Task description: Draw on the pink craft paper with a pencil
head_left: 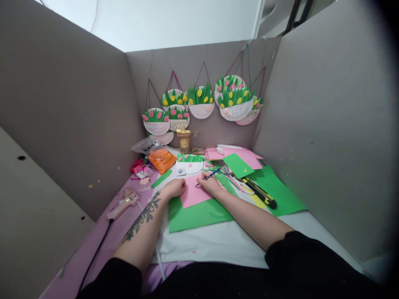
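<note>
A sheet of pink paper (195, 197) lies over a larger green sheet (199, 218). My left hand (177, 187) is closed in a loose fist and holds down the pink paper at its left edge; the inside of the fingers is hidden. Pinched in my right hand (209, 183) is a dark blue patterned pencil (213, 173), tilted, its tip at the pink paper. Just beyond the sheet sits a white half-plate basket (195, 167) with green paper grass and pink flowers. A small white tile with a blue mark (181, 171) lies against it.
To the right lie scissors (247, 189), a yellow-black utility knife (262, 195) and green sheets (280, 195). At left are a pink glue gun (123, 206) with its cord and an orange bag (162, 161). Several paper-plate flower baskets (201, 110) hang on the back panel.
</note>
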### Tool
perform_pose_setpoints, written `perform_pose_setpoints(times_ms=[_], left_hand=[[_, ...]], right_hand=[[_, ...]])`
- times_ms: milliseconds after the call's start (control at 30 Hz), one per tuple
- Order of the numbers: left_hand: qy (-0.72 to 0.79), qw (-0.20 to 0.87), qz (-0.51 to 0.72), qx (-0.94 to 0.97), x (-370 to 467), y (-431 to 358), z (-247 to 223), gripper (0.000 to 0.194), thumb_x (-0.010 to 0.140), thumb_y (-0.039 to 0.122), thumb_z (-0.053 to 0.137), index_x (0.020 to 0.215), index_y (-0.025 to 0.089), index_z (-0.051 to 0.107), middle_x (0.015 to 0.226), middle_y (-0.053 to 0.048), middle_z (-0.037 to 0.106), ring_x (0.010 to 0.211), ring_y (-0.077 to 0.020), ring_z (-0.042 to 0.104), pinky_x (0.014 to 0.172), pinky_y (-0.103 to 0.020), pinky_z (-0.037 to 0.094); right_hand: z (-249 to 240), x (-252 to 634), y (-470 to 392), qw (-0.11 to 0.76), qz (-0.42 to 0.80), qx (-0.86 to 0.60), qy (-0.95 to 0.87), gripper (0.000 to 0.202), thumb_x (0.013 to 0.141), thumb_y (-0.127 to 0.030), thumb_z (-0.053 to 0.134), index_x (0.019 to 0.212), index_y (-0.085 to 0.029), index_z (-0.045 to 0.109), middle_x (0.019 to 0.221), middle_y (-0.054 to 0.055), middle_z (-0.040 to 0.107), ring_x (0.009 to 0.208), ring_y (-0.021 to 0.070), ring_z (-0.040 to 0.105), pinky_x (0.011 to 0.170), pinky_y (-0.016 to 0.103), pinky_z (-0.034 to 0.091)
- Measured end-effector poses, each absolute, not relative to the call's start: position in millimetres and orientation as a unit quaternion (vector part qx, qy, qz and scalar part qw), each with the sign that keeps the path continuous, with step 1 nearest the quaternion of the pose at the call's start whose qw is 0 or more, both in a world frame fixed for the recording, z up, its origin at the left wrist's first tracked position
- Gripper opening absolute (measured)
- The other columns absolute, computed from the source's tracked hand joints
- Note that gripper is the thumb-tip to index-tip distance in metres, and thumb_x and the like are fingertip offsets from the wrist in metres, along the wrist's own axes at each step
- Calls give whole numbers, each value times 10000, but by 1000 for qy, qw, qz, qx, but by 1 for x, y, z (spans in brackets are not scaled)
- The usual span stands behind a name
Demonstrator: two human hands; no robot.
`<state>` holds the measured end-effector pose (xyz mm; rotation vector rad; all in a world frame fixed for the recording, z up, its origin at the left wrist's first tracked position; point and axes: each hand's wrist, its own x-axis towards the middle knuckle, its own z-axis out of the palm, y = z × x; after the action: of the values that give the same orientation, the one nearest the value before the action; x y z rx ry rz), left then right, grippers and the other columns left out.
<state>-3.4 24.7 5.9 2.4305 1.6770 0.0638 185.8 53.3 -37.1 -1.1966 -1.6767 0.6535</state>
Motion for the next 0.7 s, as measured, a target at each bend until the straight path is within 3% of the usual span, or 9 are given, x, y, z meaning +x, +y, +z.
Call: perform_pose_setpoints(times_ms=[700], left_hand=[[560, 85, 15, 824, -4, 26, 4, 218, 769, 231, 452, 887, 171, 625, 912, -74, 676, 792, -178, 602, 676, -248, 428]], right_hand=[[-39, 188, 55, 501, 310, -481, -649, 177, 575, -216, 509, 495, -210, 351, 465, -62, 367, 478, 103, 357, 470, 228, 280]])
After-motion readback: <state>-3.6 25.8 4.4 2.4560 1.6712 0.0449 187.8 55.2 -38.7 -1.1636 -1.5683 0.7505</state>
